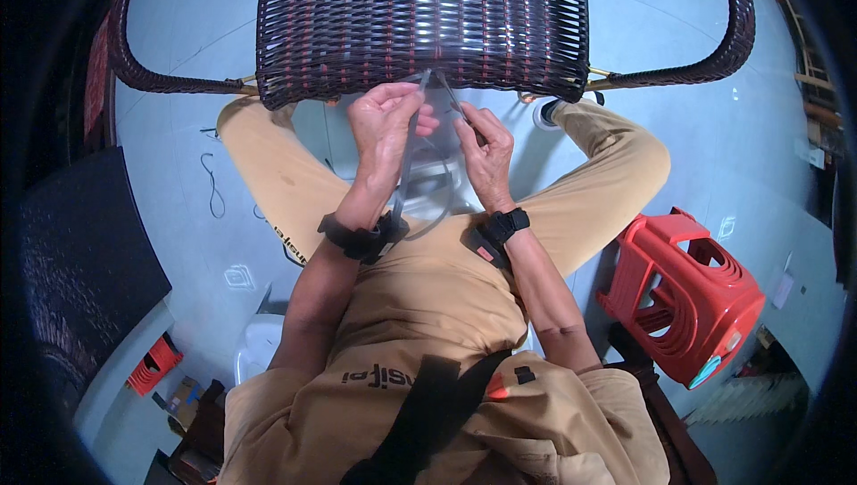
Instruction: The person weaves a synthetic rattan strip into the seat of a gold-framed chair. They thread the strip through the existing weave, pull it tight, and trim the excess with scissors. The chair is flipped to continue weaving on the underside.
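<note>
A dark brown woven wicker panel (pixel 420 21) with red flecks, part of a chair, lies in front of me. My left hand (pixel 386 124) is just below its near edge, thumb and fingers pinched on a flat grey strip (pixel 409 159). The strip runs up to the edge of the weave and loops down between my forearms to my lap. Close on its right, my right hand (pixel 486 148) is closed on a thin dark tool (pixel 453 95) whose tip points at the same edge. My fingers hide most of the tool, so its exact kind is unclear.
Wicker-wrapped armrests curve out at left (pixel 170 81) and right (pixel 705 70). Red stacked plastic stools (pixel 687 298) stand at my right. A dark panel (pixel 94 262) is at far left. A thin dark cord (pixel 214 186) lies on the floor.
</note>
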The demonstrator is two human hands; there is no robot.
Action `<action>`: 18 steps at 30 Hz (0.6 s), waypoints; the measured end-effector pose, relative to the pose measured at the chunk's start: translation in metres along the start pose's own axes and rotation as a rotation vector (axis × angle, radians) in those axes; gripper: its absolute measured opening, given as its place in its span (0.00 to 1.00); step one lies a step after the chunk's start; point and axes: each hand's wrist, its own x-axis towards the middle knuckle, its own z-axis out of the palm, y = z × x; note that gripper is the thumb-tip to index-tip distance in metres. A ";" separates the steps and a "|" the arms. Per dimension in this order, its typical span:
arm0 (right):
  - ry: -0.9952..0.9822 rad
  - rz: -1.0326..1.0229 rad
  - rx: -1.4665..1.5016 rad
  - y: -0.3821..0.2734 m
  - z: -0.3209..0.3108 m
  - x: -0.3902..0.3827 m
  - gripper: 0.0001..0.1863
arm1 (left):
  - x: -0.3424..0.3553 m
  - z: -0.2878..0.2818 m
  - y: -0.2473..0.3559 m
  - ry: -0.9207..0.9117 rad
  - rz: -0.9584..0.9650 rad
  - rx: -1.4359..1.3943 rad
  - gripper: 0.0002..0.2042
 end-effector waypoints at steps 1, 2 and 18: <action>0.001 0.005 0.010 0.002 0.001 0.000 0.11 | 0.001 0.000 -0.001 0.002 0.003 0.003 0.11; 0.000 0.012 0.021 0.003 0.002 -0.001 0.11 | 0.001 -0.001 -0.003 0.005 0.005 0.005 0.11; 0.042 -0.099 -0.037 -0.003 -0.004 0.004 0.10 | -0.001 0.005 -0.002 0.029 0.013 0.039 0.09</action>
